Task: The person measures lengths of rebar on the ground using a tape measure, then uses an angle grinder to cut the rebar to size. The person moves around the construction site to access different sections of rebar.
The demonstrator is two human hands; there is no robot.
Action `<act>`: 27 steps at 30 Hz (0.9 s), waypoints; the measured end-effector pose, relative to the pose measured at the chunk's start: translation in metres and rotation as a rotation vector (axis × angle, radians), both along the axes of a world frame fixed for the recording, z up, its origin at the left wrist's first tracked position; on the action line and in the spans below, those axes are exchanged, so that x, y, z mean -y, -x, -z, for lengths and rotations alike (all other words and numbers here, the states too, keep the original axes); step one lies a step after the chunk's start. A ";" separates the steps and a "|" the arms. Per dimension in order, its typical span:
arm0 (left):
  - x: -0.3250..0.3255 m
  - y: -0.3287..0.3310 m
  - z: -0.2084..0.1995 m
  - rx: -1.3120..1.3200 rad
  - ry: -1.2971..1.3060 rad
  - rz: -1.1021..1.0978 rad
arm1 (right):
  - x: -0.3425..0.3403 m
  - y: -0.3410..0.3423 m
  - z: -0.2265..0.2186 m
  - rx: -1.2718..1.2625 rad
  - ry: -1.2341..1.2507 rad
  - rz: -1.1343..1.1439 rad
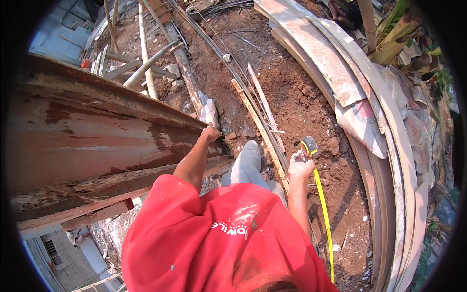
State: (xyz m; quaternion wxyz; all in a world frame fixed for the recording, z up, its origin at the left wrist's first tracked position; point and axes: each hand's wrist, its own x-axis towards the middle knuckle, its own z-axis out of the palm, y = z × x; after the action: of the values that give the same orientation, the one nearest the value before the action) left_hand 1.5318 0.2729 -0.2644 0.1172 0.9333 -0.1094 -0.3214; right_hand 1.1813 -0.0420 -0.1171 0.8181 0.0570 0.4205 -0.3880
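My right hand [300, 165] is closed round a tape measure [309, 146] with a dark grey and yellow case. Its yellow blade [323, 204] is pulled out and runs down past my right forearm, out at the lower edge of the view. At the left, my left hand [211, 133] grips the upper corner at the near end of a large rust-brown, channel-shaped beam [97, 131]. Dark wet-looking patches mark the beam's inner face. The fingers of my left hand are partly hidden behind its edge.
Long wooden boards [331, 63] are stacked at the right, with white sacks [365, 127] among them. Thin timber strips [260, 121] lie on reddish soil [304, 95] ahead of my legs. Poles and a wooden frame [124, 68] stand at the far left. A banana-like plant [396, 39] grows at the far right.
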 end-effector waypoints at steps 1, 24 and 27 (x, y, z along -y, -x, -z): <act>-0.001 0.002 0.000 0.025 -0.029 -0.010 | 0.002 -0.002 0.002 -0.006 0.006 -0.020; 0.049 -0.384 -0.089 0.308 0.011 -0.432 | 0.102 -0.122 0.046 -0.418 -0.014 0.232; -0.001 -0.453 -0.087 0.722 0.027 -0.408 | 0.113 -0.179 0.032 -0.422 0.049 0.198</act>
State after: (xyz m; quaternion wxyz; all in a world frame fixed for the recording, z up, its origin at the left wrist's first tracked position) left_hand 1.9851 0.2736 -0.1772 0.1449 0.9870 0.0393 0.0580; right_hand 1.3600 -0.1554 -0.1487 0.6714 -0.0044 0.5649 -0.4797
